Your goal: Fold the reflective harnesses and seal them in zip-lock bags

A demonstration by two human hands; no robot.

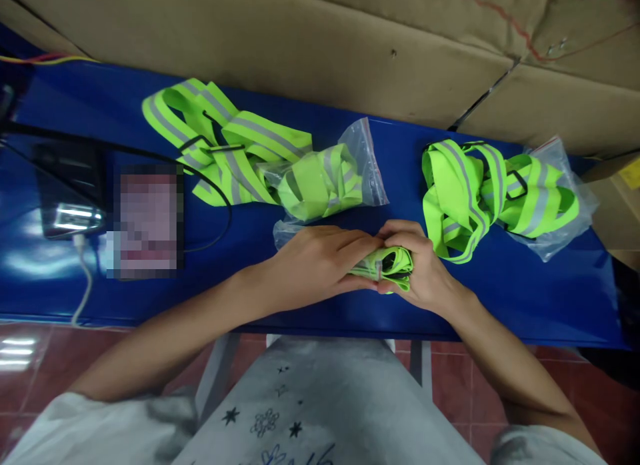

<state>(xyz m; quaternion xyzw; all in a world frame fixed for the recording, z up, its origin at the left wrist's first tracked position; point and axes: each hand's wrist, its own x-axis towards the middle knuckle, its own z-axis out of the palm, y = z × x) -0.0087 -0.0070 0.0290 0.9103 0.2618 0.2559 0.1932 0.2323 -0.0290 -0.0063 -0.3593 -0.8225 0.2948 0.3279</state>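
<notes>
Close to the front of the blue table, a rolled-up neon-yellow reflective strap (397, 260) is partly inside a clear plastic bag (286, 233). My left hand (320, 260) is closed around the bag and the strap's left part. On the strap's right end, the fingers of my right hand (417, 265) are wrapped. Behind my left hand lies a bundle of the same straps (270, 138), with another bagged strap (325, 182) over its right end. To the right of my right hand is a second loose bundle (463, 192), its right part resting on a clear bag (587, 198).
Along the back of the blue table (525, 298) stand large cardboard boxes (325, 52). At left are a black device (70, 185) with a white cable (86, 282), a blurred-out rectangular item (149, 222) and a looping black cable (220, 188).
</notes>
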